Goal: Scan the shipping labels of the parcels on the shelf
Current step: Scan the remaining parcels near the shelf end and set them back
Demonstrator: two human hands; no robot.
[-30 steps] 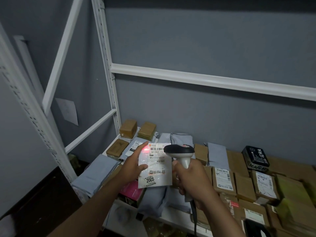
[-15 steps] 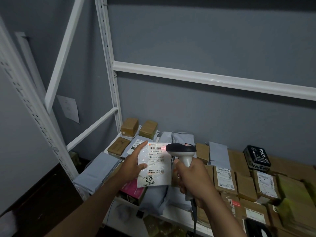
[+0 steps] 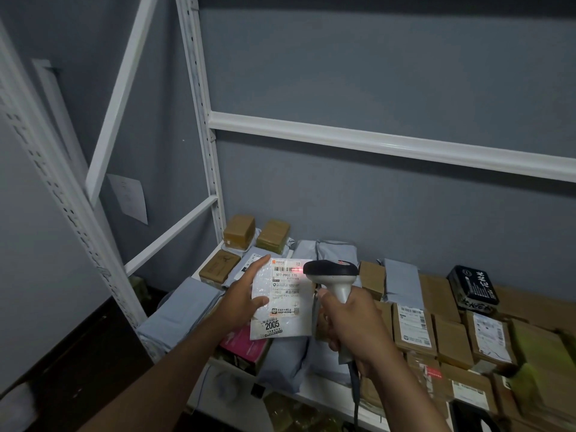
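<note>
Many parcels cover the white shelf [image 3: 314, 392]: brown boxes [image 3: 452, 341] to the right, grey mailer bags [image 3: 179, 310] to the left, small cartons [image 3: 239, 231] at the far corner against the grey wall [image 3: 374, 73]. Left hand [image 3: 241, 299] holds a white parcel [image 3: 282, 302] upright above the shelf, thumb across its face. Right hand [image 3: 350, 322] grips the scanner [image 3: 332, 272], its red light on the label's barcode. Compared with half a second earlier, hands, parcel and scanner sit almost unchanged.
</note>
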